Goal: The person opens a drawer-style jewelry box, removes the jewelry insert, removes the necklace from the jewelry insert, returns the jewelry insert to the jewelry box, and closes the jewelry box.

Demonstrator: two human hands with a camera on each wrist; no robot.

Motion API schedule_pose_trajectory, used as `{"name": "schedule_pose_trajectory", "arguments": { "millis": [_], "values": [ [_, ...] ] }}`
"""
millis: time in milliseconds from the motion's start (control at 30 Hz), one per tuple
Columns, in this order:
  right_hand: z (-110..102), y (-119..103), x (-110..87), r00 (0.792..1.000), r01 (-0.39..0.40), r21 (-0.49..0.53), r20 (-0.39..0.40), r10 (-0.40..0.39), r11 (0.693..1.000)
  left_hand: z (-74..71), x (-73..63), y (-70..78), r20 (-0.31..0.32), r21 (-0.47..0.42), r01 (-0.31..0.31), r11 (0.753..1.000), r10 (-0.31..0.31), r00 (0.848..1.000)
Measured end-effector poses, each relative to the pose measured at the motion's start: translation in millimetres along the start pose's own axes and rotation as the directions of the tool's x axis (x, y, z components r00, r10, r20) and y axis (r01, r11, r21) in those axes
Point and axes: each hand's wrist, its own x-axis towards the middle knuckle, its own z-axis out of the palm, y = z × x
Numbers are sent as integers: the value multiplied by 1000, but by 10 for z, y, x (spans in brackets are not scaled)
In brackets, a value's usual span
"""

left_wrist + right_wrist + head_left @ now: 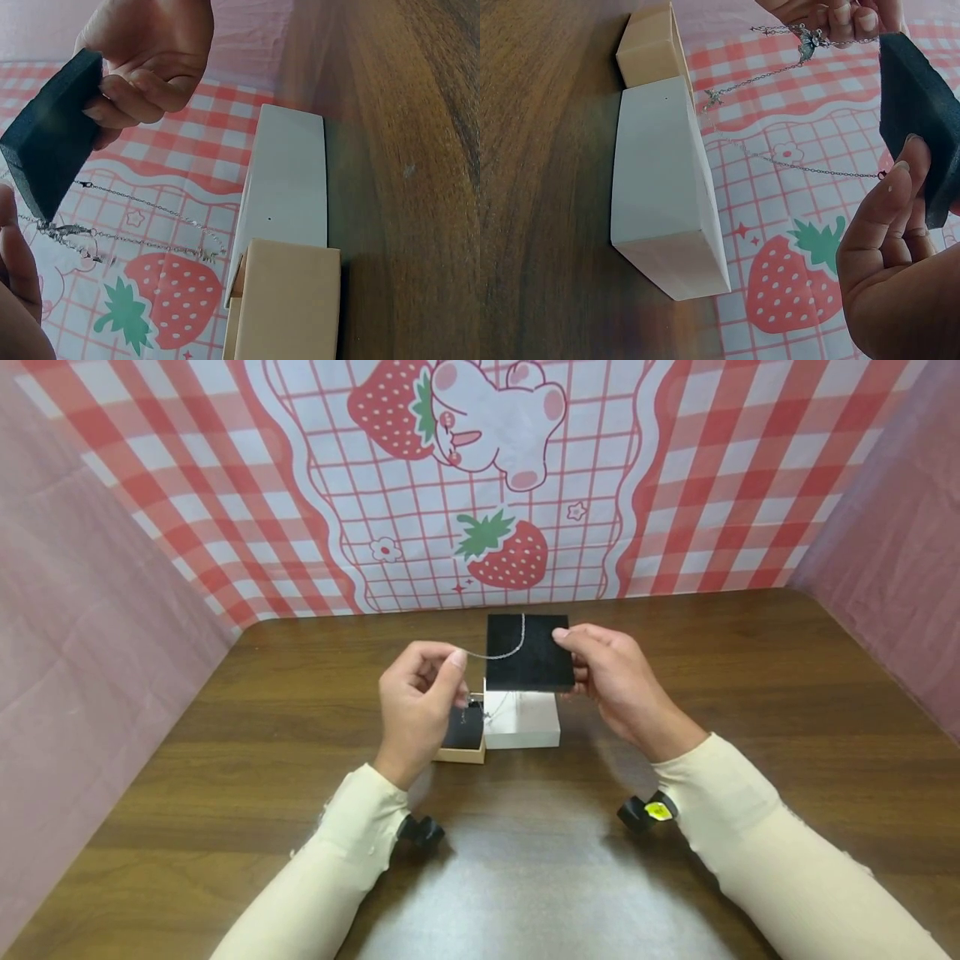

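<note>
Silver chain (504, 657) pinched in the left hand (417, 706), black pad (528, 668) gripped in the right hand (618, 681)!
Nearest, two cream sleeves (330, 860) reach over the wood-grained tabletop (225, 777), a black wrist device (423, 832) on each arm; beyond, left thumb and fingers nip the chain, one stretch curving across the pad's face to its far edge, another dangling below with small silver charms (808, 45), while the right thumb presses the pad's top, fingers beneath, above the white box (534, 733), which sits just beside the tan box (461, 756); farthest back, strawberry-print cloth (705, 485)!
</note>
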Motion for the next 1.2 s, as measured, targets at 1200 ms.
{"name": "schedule_pose_trajectory", "arguments": {
  "millis": [1200],
  "values": [
    [19,40,-13,997,-37,-120,61,44,992,-69,58,-50,-77,-17,-35,999,33,996]
  ]
}}
